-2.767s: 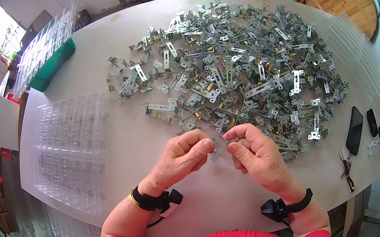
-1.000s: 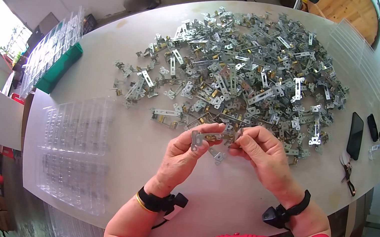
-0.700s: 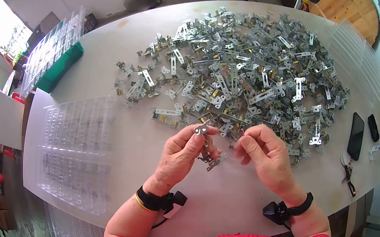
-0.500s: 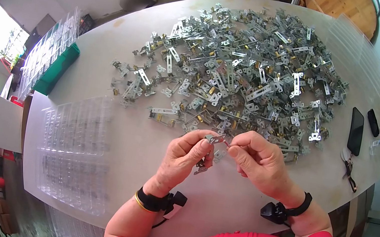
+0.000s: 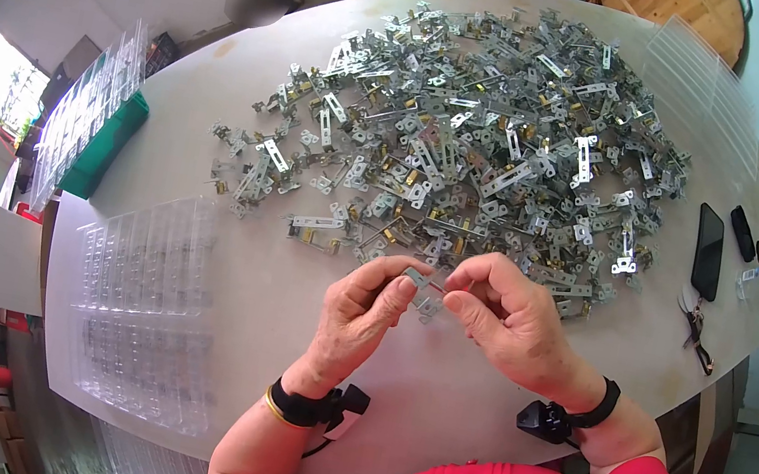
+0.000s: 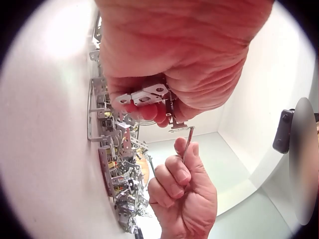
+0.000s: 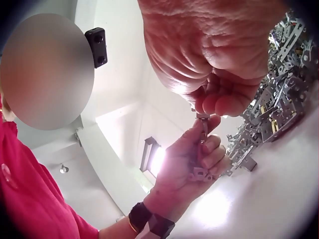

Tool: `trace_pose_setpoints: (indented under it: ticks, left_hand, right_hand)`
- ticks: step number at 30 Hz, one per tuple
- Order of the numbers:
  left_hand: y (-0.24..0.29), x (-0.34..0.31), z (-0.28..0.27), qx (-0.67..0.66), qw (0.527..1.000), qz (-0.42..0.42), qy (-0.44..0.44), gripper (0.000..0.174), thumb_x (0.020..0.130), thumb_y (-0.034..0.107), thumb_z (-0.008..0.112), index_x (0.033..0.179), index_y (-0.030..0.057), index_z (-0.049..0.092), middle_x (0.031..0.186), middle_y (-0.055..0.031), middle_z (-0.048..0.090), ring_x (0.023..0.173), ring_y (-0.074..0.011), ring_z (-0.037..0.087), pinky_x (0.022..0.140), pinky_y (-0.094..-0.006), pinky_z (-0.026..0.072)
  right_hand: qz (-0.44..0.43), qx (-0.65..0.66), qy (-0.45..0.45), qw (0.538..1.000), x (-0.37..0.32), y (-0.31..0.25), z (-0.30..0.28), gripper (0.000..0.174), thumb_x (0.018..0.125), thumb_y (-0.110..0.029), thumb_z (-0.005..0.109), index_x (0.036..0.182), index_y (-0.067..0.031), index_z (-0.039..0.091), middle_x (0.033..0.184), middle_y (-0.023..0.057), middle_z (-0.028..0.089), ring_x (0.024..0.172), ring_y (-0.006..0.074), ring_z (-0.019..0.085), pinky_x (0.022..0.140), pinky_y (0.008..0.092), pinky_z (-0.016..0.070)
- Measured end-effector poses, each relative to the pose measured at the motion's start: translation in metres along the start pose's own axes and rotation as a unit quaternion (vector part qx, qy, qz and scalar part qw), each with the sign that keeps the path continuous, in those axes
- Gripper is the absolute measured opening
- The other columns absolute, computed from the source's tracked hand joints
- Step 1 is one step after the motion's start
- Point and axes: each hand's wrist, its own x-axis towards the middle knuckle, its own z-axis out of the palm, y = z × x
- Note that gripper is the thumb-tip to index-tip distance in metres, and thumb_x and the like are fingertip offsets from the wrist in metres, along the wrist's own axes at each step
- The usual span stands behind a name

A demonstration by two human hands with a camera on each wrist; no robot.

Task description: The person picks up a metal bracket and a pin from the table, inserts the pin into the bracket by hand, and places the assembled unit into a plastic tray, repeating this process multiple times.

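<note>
My left hand (image 5: 361,310) grips a small silvery metal bracket (image 6: 144,95) with holes and flat tabs, and part of it is hidden in the palm. A thin metal rod (image 6: 188,145) with a bent end is pinched between the thumb and fingers of my right hand (image 5: 513,316). In the left wrist view the bent end is right at a tab of the bracket. From the right wrist view, the bracket's lower plate (image 7: 200,174) shows below the curled fingers of the left hand. Both hands are just in front of a large heap of similar metal brackets (image 5: 477,143).
Clear plastic trays (image 5: 147,257) lie at the left, with more trays standing by a green bin (image 5: 106,146). A phone (image 5: 708,252), a dark case (image 5: 742,234) and pliers (image 5: 696,331) lie at the right. Another clear tray (image 5: 706,86) is at the back right.
One second ago the bracket stretched between both hands; the left hand has since turned it. The right hand drew back, then brought the rod close to the bracket. The head view has shifted slightly.
</note>
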Motion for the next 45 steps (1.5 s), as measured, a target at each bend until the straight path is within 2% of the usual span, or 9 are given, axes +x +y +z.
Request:
trace_pose_setpoints:
  ticks: [9, 11, 15, 21, 23, 28, 31, 35, 45]
  left_hand:
    - [-0.008, 0.002, 0.002, 0.13, 0.986, 0.107, -0.017, 0.02, 0.099, 0.006, 0.065, 0.118, -0.0007, 0.067, 0.08, 0.004, 0.055, 0.071, -0.0046, 0.045, 0.062, -0.0206, 0.0382]
    - [-0.005, 0.001, 0.004, 0.161, 0.982, 0.101, -0.002, 0.017, 0.095, 0.007, 0.069, 0.111, 0.0012, 0.07, 0.079, -0.0055, 0.061, 0.07, -0.0151, 0.055, 0.064, -0.0291, 0.0455]
    - [-0.007, 0.002, 0.004, 0.188, 0.976, 0.11, -0.004, 0.016, 0.094, 0.006, 0.069, 0.11, 0.0013, 0.069, 0.082, -0.0069, 0.063, 0.07, -0.0155, 0.057, 0.063, -0.0292, 0.0461]
    - [-0.008, 0.002, 0.007, 0.182, 0.977, 0.11, -0.013, 0.017, 0.093, 0.006, 0.071, 0.11, 0.0028, 0.07, 0.083, -0.0071, 0.063, 0.067, -0.0136, 0.056, 0.06, -0.0283, 0.0456]
    - [-0.01, 0.002, 0.008, 0.182, 0.977, 0.11, -0.024, 0.018, 0.092, 0.005, 0.071, 0.11, 0.0008, 0.07, 0.081, -0.0049, 0.062, 0.07, -0.0134, 0.055, 0.064, -0.0281, 0.0456]
    - [-0.004, 0.0, 0.009, 0.215, 0.965, 0.125, -0.087, 0.017, 0.095, 0.007, 0.069, 0.111, 0.0023, 0.071, 0.078, -0.002, 0.061, 0.066, -0.0118, 0.054, 0.061, -0.0268, 0.045]
    - [0.002, -0.001, 0.006, -0.032, 0.997, -0.057, -0.036, 0.023, 0.105, 0.017, 0.057, 0.116, 0.0013, 0.069, 0.07, 0.0018, 0.054, 0.062, -0.0081, 0.049, 0.056, -0.0218, 0.0379]
    - [-0.01, 0.003, -0.005, -0.173, 0.983, -0.064, 0.002, 0.028, 0.106, 0.021, 0.055, 0.119, -0.0014, 0.063, 0.067, -0.001, 0.052, 0.057, -0.0086, 0.043, 0.052, -0.023, 0.0318]
    - [-0.01, 0.001, -0.006, -0.168, 0.984, -0.067, -0.011, 0.026, 0.105, 0.023, 0.059, 0.121, 0.0033, 0.066, 0.071, 0.0024, 0.055, 0.063, -0.0059, 0.048, 0.056, -0.0207, 0.0357]
  right_hand:
    - [0.07, 0.107, -0.043, 0.991, 0.002, -0.002, -0.001, 0.02, 0.104, -0.012, 0.059, 0.121, -0.0048, 0.051, 0.074, -0.0016, 0.059, 0.064, 0.0034, 0.053, 0.057, 0.0215, 0.0424]
    - [0.102, 0.138, -0.064, 0.983, 0.003, -0.002, -0.002, 0.018, 0.104, -0.013, 0.058, 0.119, -0.0046, 0.052, 0.074, -0.0018, 0.06, 0.065, 0.0035, 0.054, 0.057, 0.0214, 0.0431]
    - [0.117, 0.121, -0.048, 0.985, 0.002, -0.002, 0.001, 0.015, 0.104, -0.013, 0.058, 0.115, -0.0043, 0.055, 0.075, -0.0024, 0.059, 0.065, 0.0033, 0.053, 0.056, 0.0212, 0.0426]
    - [0.023, 0.023, -0.023, 0.999, 0.002, 0.01, 0.0, 0.008, 0.101, -0.012, 0.063, 0.106, -0.0059, 0.062, 0.08, -0.0043, 0.059, 0.066, 0.003, 0.051, 0.056, 0.0224, 0.039]
    - [-0.086, -0.11, 0.016, 0.99, 0.004, 0.012, -0.002, 0.006, 0.099, -0.011, 0.064, 0.104, -0.0067, 0.063, 0.084, -0.0045, 0.056, 0.066, 0.0029, 0.047, 0.056, 0.0225, 0.0376]
    - [-0.087, -0.024, 0.06, 0.994, 0.003, 0.013, -0.001, 0.006, 0.101, -0.012, 0.063, 0.104, -0.007, 0.062, 0.085, -0.0042, 0.053, 0.066, 0.0029, 0.045, 0.056, 0.0217, 0.0376]
    - [-0.016, 0.069, 0.068, 0.995, 0.002, 0.0, -0.002, 0.006, 0.103, -0.013, 0.061, 0.104, -0.0069, 0.061, 0.08, -0.0049, 0.053, 0.065, 0.0024, 0.046, 0.055, 0.0217, 0.0375]
    - [0.06, 0.067, 0.018, 0.996, 0.002, -0.001, -0.001, 0.007, 0.104, -0.013, 0.06, 0.105, -0.0063, 0.06, 0.07, -0.0065, 0.05, 0.062, 0.0015, 0.045, 0.053, 0.0223, 0.0365]
    - [0.047, 0.021, 0.026, 0.998, 0.003, 0.003, 0.003, 0.007, 0.102, -0.011, 0.062, 0.103, -0.0045, 0.063, 0.069, -0.006, 0.05, 0.061, 0.0013, 0.043, 0.053, 0.0232, 0.0358]
